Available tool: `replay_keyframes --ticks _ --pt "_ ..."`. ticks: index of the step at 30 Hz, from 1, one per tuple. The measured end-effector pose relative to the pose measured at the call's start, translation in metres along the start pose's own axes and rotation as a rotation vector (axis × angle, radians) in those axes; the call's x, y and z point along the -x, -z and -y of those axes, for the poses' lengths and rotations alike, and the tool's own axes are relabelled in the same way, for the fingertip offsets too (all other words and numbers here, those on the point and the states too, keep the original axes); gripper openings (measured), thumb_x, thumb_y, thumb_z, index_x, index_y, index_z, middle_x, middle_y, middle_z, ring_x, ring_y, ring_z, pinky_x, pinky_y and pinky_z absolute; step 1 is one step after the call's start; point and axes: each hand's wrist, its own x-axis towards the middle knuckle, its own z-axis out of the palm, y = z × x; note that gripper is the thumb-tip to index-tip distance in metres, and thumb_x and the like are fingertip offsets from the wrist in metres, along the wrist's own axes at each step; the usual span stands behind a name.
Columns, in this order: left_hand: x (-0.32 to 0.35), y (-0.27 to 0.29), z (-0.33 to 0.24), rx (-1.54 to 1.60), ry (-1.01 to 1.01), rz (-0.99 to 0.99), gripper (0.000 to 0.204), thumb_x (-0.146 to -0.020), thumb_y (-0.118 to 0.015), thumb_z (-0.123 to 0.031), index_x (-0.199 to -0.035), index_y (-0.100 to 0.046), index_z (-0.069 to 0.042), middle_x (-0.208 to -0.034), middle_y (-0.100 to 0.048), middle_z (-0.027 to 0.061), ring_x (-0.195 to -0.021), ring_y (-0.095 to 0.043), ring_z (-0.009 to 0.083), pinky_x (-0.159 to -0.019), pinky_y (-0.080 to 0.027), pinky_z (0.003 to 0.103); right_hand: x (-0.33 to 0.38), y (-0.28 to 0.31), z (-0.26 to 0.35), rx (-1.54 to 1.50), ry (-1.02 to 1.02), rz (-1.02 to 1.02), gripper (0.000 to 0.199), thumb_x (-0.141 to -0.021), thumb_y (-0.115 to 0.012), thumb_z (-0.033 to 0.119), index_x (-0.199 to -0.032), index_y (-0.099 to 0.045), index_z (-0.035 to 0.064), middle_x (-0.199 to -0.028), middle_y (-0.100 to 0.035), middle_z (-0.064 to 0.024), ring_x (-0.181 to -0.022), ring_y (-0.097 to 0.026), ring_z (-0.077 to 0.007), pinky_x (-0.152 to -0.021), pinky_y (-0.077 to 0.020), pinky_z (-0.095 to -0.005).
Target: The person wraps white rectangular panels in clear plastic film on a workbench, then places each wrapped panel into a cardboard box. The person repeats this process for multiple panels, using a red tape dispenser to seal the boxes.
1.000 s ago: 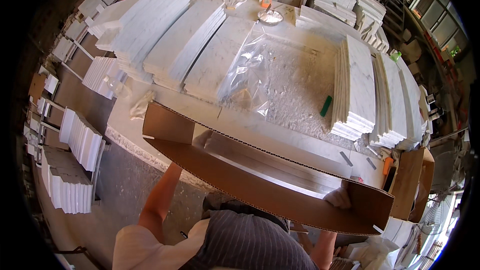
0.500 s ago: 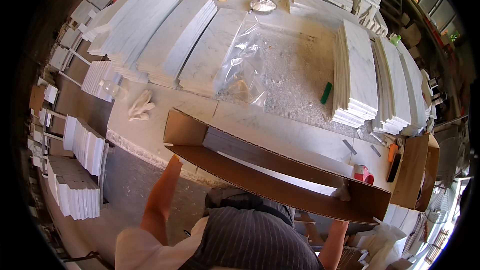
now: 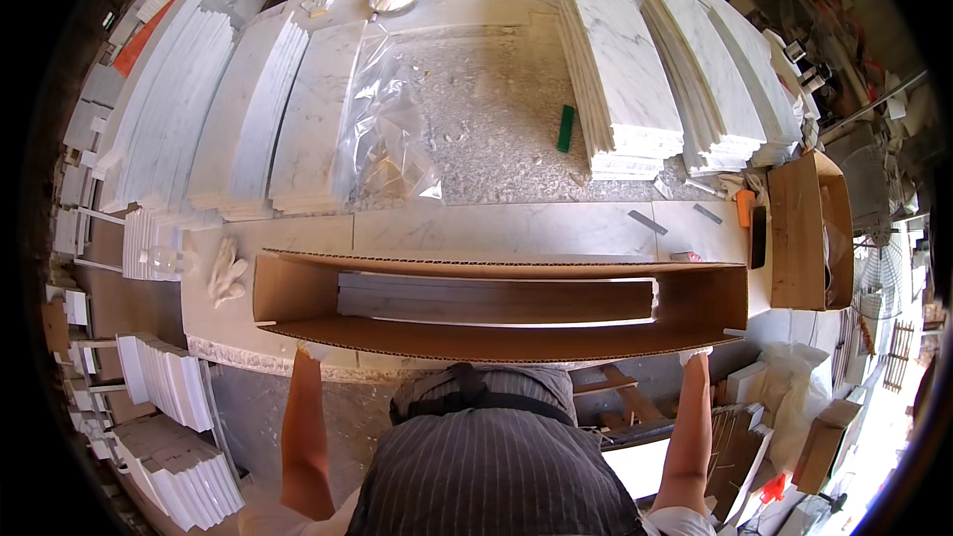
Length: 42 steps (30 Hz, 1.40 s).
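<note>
Hands gripping long open cardboard box (image 3: 496, 337) from beneath its near wall: left hand (image 3: 310, 349) at left end, right hand (image 3: 697, 355) at right end, both gloved in white, fingers mostly hidden under cardboard, so closure not readable. Box lying level along near edge of marble-topped table (image 3: 496, 228), holding pale stone slabs (image 3: 496, 298) lengthwise. Beyond, lying on table: clear plastic bag (image 3: 387, 129), green marker (image 3: 565, 127), stacked marble tiles (image 3: 620, 79).

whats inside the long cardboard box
The long cardboard box holds a long pale stone slab lying flat along its length. Whether more slabs lie under it cannot be seen; the near box wall covers the bottom.
</note>
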Motion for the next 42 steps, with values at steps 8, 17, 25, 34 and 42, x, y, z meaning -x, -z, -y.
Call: replay_keyframes --ticks 8,17,25,34,42 --pt "0.0 -0.002 0.0 0.019 -0.009 -0.005 0.064 -0.09 -0.067 -0.031 -0.142 -0.047 -0.001 -0.142 -0.053 0.0126 -0.133 -0.049 0.0261 -0.111 -0.04 0.04 -0.05 -0.034 -0.043 -0.2 -0.097 0.006 0.058 -0.101 -0.053 0.043 -0.143 -0.051 0.0037 -0.125 -0.065 -0.0082 -0.109 -0.064 -0.022 -0.089 -0.0524 -0.0366" --pt "0.014 0.002 0.0 0.061 -0.016 -0.014 0.063 -0.093 -0.064 -0.032 -0.144 -0.046 0.0 -0.143 -0.053 0.0122 -0.134 -0.048 0.0249 -0.112 -0.04 0.039 -0.013 0.04 0.0 0.014 -0.146 0.024 0.057 -0.105 -0.049 0.044 -0.146 -0.049 0.004 -0.128 -0.065 -0.0071 -0.112 -0.063 -0.0209 -0.091 -0.0522 -0.0362" --pt "0.012 -0.009 0.011 0.12 -0.015 -0.008 0.062 -0.096 -0.061 -0.033 -0.145 -0.045 0.001 -0.143 -0.053 0.0119 -0.134 -0.048 0.0239 -0.112 -0.04 0.039 -0.008 0.025 0.015 0.359 -0.09 0.124 0.057 -0.104 -0.054 0.04 -0.145 -0.05 0.0014 -0.141 -0.056 -0.0062 -0.131 -0.049 -0.0154 -0.111 -0.0365 -0.0325" --pt "0.015 -0.038 0.007 0.176 -0.095 -0.017 0.061 -0.099 -0.057 -0.034 -0.146 -0.044 0.002 -0.144 -0.053 0.0115 -0.135 -0.047 0.0227 -0.112 -0.04 0.038 -0.005 -0.006 0.032 0.748 -0.119 0.152 0.06 -0.101 -0.058 0.044 -0.143 -0.053 0.0017 -0.135 -0.058 -0.0051 -0.128 -0.049 -0.0157 -0.106 -0.039 -0.032" --pt "0.081 -0.122 -0.065 -0.925 -0.544 0.014 0.049 -0.099 -0.057 -0.023 -0.14 -0.052 0.002 -0.128 -0.061 0.0094 -0.12 -0.056 0.0172 -0.104 -0.042 0.031 -0.024 -0.023 0.017 0.845 -0.153 0.27 0.055 -0.098 -0.057 0.029 -0.142 -0.05 -0.0025 -0.126 -0.061 -0.0061 -0.118 -0.052 -0.0167 -0.105 -0.0372 -0.0301"
